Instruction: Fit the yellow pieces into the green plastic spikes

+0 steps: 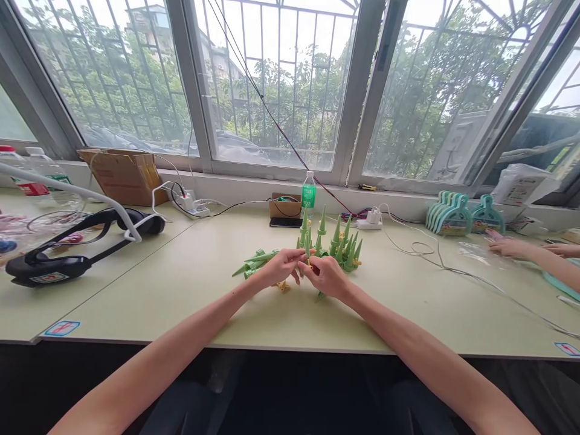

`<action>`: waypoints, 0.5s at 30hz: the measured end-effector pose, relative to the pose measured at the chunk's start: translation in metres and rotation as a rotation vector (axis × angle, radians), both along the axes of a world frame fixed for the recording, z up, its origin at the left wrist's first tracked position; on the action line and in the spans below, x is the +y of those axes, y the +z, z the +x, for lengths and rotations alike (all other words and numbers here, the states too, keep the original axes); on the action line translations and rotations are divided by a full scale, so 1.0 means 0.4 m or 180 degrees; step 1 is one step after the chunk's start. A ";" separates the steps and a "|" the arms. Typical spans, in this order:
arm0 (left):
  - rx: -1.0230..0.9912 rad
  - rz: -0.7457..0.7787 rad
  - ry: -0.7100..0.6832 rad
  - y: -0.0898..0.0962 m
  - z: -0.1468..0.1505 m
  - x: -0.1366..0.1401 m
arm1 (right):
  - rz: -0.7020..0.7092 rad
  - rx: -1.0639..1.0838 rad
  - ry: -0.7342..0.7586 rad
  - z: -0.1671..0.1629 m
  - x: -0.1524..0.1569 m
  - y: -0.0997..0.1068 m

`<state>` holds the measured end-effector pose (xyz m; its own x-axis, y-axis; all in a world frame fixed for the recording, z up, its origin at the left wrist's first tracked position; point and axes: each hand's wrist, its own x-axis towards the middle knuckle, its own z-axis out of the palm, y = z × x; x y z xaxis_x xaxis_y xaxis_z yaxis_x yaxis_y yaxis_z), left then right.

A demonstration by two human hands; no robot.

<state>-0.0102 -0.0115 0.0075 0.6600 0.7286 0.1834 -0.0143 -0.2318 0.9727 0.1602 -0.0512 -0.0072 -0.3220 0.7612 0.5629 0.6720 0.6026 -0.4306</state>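
Note:
At the middle of the table, both my hands meet around an upright green plastic watering spike point(307, 243). My left hand point(281, 267) is closed with its fingertips against the spike. My right hand point(328, 277) pinches at its lower part, where a small yellow piece point(310, 264) shows between the fingers. The fingers hide much of the grip. Just beyond and to the right stand several green spikes point(336, 237), some with yellow bits on them. Left of my left hand, more spikes point(254, 263) lie on their sides. Small yellow pieces point(283, 287) lie below that hand.
Behind the spikes stand a green-labelled bottle point(309, 192), a small brown box point(284, 207) and a black phone point(286, 222). A black headset point(67, 266) lies left. White cables point(435, 254) cross the right side, near teal plastic items point(453, 214) and another person's hand point(506, 246).

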 end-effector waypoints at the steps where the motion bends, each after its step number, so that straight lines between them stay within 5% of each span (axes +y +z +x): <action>1: 0.0000 -0.0009 0.0006 0.001 0.000 -0.001 | 0.0007 0.0012 0.0003 0.000 0.001 -0.001; 15: 0.0022 -0.0031 -0.0044 0.011 -0.002 -0.005 | -0.0082 0.0371 0.0152 0.000 0.005 0.004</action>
